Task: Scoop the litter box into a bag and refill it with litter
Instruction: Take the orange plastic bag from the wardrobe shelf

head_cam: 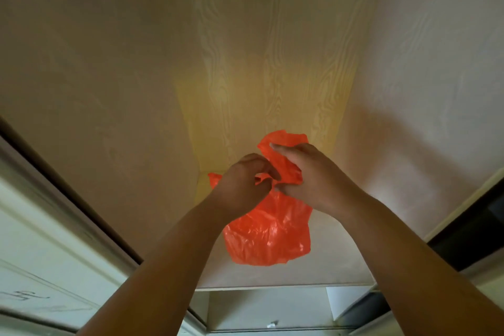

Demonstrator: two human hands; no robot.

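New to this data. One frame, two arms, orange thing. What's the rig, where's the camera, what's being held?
No machine here: a person works with bare hands. The single picture comes from a wide-angle camera worn on the head, looking forward and down, so the arms enter from the bottom edge. The left hand and right hand both pinch the top of a thin orange plastic bag, whose body hangs below them. Behind it are pale wood-grain panels, seemingly inside a cabinet. No litter box or scoop is in view.

The 1 head-worn camera looks forward into a wood-grain cabinet, close above both forearms.
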